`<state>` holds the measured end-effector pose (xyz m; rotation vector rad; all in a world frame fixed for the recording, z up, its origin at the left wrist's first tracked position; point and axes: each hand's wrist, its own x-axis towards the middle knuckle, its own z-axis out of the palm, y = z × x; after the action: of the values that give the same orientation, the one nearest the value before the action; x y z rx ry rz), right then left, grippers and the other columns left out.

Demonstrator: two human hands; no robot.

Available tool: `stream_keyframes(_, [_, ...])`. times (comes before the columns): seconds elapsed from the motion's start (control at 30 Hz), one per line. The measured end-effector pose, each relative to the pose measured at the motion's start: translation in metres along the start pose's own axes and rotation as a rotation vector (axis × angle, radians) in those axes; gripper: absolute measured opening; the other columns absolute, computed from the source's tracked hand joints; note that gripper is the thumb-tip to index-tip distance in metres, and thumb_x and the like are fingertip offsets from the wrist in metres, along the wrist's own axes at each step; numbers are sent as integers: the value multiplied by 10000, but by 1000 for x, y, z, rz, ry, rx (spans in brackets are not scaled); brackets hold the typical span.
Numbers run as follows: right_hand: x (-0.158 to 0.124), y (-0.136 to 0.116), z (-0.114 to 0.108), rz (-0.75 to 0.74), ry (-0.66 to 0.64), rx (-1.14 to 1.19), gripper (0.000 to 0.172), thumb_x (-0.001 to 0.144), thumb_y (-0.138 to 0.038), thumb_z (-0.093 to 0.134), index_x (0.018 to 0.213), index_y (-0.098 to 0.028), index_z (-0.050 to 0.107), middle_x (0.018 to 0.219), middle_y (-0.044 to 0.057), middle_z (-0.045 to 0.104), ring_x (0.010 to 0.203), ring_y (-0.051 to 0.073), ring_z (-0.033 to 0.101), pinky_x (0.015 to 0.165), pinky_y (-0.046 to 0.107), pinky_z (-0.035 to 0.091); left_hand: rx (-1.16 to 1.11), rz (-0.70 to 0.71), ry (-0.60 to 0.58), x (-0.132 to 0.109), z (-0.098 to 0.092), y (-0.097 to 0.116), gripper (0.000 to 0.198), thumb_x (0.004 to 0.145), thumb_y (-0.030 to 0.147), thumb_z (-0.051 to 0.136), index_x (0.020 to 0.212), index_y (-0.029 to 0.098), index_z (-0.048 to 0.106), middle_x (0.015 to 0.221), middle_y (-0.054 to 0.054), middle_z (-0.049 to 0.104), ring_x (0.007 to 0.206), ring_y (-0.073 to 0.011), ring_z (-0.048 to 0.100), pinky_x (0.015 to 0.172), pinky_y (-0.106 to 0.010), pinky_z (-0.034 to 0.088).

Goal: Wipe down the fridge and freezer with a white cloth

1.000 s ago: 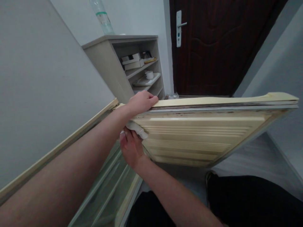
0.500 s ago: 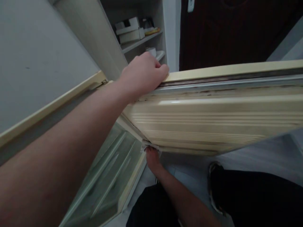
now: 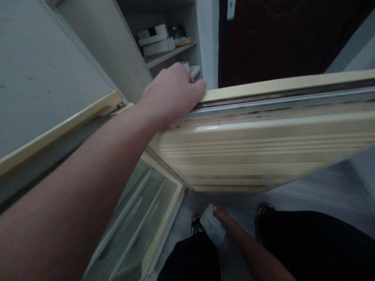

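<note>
My left hand [image 3: 175, 88] is wrapped over the top edge of an open, cream refrigerator door [image 3: 252, 150], near its hinge side. The door's ribbed inner panel faces me, and dark stains run along its grey seal. Low down, between my legs, my right hand [image 3: 222, 215] grips a crumpled white cloth [image 3: 211, 224]; its exact material is hard to make out. Cloth and hand are apart from the door. To the left lies the refrigerator's open interior [image 3: 140, 222], with pale ridged surfaces, partly hidden by my left forearm.
Behind the door stands a shelf unit [image 3: 171, 52] with white boxes [image 3: 156, 43] on it. A dark door [image 3: 272, 43] is at the back. My shoes and dark-trousered legs [image 3: 190, 255] are on the grey floor [image 3: 325, 183] below.
My right hand has moved from the door's lower hinge corner down and to the right, taking the white cloth with it. My left hand keeps its hold on the door.
</note>
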<state>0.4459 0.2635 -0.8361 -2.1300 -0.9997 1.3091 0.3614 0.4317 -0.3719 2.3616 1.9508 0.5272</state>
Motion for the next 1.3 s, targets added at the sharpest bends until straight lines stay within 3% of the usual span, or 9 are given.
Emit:
stream_keyframes(0.13, [-63, 21, -54, 60, 78, 339, 283, 783, -409, 553, 791, -173, 710, 690, 103, 709, 653, 290, 716, 577, 361, 553, 19, 20, -33, 4, 0, -5, 435, 833, 441, 438, 869, 161, 768, 829, -150, 660, 814, -315, 613, 694, -407, 408])
stream_keyframes(0.27, [-116, -6, -136, -75, 229, 988, 476, 736, -501, 694, 1074, -166, 700, 966, 122, 760, 860, 298, 730, 710, 366, 579, 93, 27, -150, 7, -1, -5, 552, 896, 522, 339, 1077, 209, 757, 1073, -186, 705, 969, -383, 633, 826, -481, 495])
stream_keyframes(0.33, [-135, -40, -194, -204, 386, 1023, 563, 730, -517, 747, 1166, -168, 670, 1055, 111, 751, 954, 292, 711, 791, 366, 570, 113, 15, -178, 8, -3, -3, 574, 903, 549, 316, 1114, 235, 747, 1125, -180, 704, 1015, -397, 639, 858, -499, 512])
stream_keyframes(0.43, [-149, -96, -278, -534, 713, 887, 523, 834, -519, 677, 1227, -175, 648, 1178, 102, 719, 1063, 268, 665, 908, 379, 527, 141, -17, -183, 8, -4, 0, 570, 901, 521, 304, 1106, 235, 752, 1115, -191, 708, 1023, -415, 651, 855, -515, 527])
stream_keyframes(0.5, [-146, -126, -318, -720, 885, 731, 461, 887, -462, 622, 1236, -163, 648, 1229, 112, 693, 1139, 261, 630, 1014, 407, 473, 152, -15, -192, 7, -4, 2, 572, 902, 510, 295, 1090, 226, 755, 1108, -200, 710, 1025, -420, 656, 857, -514, 529])
stream_keyframes(0.57, [-135, -147, -340, -850, 956, 564, 418, 907, -398, 585, 1236, -149, 648, 1255, 131, 667, 1191, 264, 598, 1083, 437, 421, 153, 6, -206, 7, -4, 3, 574, 907, 506, 287, 1088, 226, 754, 1106, -198, 712, 1024, -409, 661, 863, -497, 528])
stream_keyframes(0.7, [-112, -163, -339, -958, 1005, 299, 333, 925, -337, 551, 1165, -141, 672, 1209, 150, 646, 1163, 274, 589, 1075, 456, 429, 151, 32, -222, 7, -5, 1, 576, 918, 508, 274, 1095, 240, 752, 1125, -185, 713, 1044, -396, 662, 871, -482, 526])
stream_keyframes(0.93, [-105, -184, -294, -1055, 932, 114, 272, 968, -235, 500, 1139, -152, 694, 1149, 141, 649, 1089, 269, 609, 1009, 444, 484, 151, 36, -233, 11, -7, 0, 588, 929, 527, 275, 1146, 252, 747, 1174, -166, 714, 1077, -385, 661, 887, -483, 533])
stream_keyframes(1.3, [-128, -243, -185, -1269, 576, -4, 351, 947, -61, 509, 1197, -189, 718, 1249, 112, 647, 1226, 231, 568, 1123, 364, 444, 140, 42, -199, 10, -4, 1, 578, 924, 533, 292, 1095, 250, 766, 1143, -161, 726, 1075, -388, 665, 880, -477, 531])
